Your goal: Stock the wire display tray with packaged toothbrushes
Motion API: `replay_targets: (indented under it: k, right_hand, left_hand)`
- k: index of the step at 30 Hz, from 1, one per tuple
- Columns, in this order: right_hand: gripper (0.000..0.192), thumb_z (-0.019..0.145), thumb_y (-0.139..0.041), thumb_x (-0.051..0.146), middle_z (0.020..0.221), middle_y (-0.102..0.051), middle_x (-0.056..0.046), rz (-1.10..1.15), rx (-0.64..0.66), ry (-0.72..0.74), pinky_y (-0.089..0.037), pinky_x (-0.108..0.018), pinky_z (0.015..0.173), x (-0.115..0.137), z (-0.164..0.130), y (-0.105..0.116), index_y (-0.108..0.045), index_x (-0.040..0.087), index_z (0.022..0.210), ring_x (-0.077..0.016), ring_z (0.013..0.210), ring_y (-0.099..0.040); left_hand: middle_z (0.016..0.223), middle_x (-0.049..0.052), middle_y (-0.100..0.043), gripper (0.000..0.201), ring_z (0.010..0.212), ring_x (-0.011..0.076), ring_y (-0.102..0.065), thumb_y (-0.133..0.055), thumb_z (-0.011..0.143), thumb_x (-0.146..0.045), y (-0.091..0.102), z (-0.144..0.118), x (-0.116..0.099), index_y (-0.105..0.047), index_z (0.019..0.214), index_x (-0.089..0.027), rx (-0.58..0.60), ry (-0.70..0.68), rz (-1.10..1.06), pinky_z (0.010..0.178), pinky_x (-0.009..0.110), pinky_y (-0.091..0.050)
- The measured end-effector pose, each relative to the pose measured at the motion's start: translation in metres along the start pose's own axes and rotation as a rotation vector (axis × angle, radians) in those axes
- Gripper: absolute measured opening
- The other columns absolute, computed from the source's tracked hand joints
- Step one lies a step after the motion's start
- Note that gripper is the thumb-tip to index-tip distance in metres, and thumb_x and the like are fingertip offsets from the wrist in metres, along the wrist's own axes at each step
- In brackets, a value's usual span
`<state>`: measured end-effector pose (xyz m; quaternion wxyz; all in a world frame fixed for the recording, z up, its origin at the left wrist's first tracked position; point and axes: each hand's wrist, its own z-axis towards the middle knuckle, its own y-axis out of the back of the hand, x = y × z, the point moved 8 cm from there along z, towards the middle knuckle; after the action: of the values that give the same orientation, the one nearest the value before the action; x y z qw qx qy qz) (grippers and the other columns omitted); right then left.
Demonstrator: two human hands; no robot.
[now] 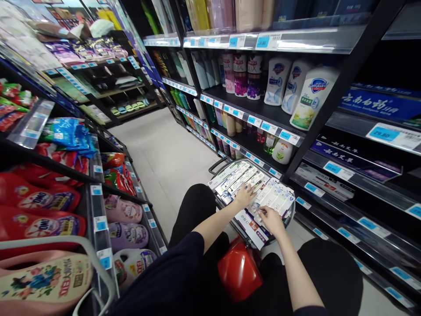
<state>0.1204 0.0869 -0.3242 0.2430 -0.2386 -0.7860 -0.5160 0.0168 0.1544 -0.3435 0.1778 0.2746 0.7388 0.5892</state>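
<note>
I sit low in a shop aisle, shelves (250, 112) of bottles rising from one to three o'clock, detergent jugs (39, 202) at nine. Straight ahead at twelve stands a basket (219, 163) heaped with flat white boxes (276, 197) — toothpaste cartons, by the look of them. The nearest shelf at three o'clock shows mostly bare, so I judge little has gone up yet and nearly the whole load remains; the sorting looks barely begun. Both my arms reach forward, elbows bent over my knees. My left hand (244, 196) lies flat on the middle boxes, fingers spread, gripping nothing that I can see. My right hand (271, 219) sits at the near edge of the pile — fingers curled onto one box, though whether they pinch it I cannot tell.
</note>
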Motion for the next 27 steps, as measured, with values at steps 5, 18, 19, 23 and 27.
replay_targets:
  k: [5,18,19,23,27]
  right_hand:
    - [0.03,0.087,-0.046,0.035,0.104,-0.064,-0.004,-0.007,-0.006,0.003,-0.04,-0.024,0.082,0.002,0.002,0.001,-0.061,0.019,0.107,-0.016,0.095,-0.06]
    - [0.028,0.09,-0.042,0.036,0.098,-0.064,-0.005,-0.082,-0.082,-0.055,-0.042,-0.024,0.083,0.002,-0.004,0.017,-0.063,0.022,0.103,-0.0151,0.093,-0.06]
    - [0.032,0.091,-0.038,0.036,0.1,-0.063,-0.007,-0.108,-0.133,-0.097,-0.042,-0.027,0.084,-0.002,-0.006,0.026,-0.062,0.02,0.105,-0.0177,0.095,-0.059]
    - [0.043,0.09,-0.036,0.036,0.117,-0.051,-0.021,-0.312,-0.44,-0.382,-0.043,-0.041,0.086,-0.035,-0.023,0.072,-0.051,0.011,0.121,-0.0318,0.11,-0.052]
    - [0.046,0.087,-0.045,0.037,0.111,-0.054,-0.022,-0.295,-0.344,-0.501,-0.047,-0.036,0.081,-0.073,-0.015,0.07,-0.05,0.009,0.123,-0.0272,0.097,-0.059]
  left_hand:
    - [0.153,0.006,-0.024,0.056,0.14,0.0318,-0.019,-0.05,0.083,-0.023,-0.006,0.0,0.008,-0.041,0.138,-0.028,0.002,0.04,0.029,0.113,0.061,-0.009]
    - [0.142,0.011,-0.043,0.047,0.129,0.0307,-0.038,-0.047,0.086,-0.028,0.033,-0.034,0.006,-0.046,0.133,-0.021,-0.196,0.033,-0.181,0.11,0.054,-0.022]
    - [0.136,0.01,-0.05,0.044,0.125,0.0288,-0.042,-0.045,0.087,-0.028,0.039,-0.042,0.009,-0.049,0.13,-0.022,-0.209,0.058,-0.242,0.109,0.052,-0.025]
    - [0.11,0.007,-0.065,0.034,0.104,0.0212,-0.055,-0.039,0.089,-0.03,0.044,-0.081,0.026,-0.063,0.111,-0.021,-0.13,0.19,-0.552,0.093,0.034,-0.041]
    - [0.1,0.006,-0.069,0.033,0.089,0.0189,-0.062,-0.042,0.086,-0.032,0.03,-0.108,0.03,-0.066,0.105,-0.02,0.016,0.279,-0.804,0.079,0.027,-0.045]
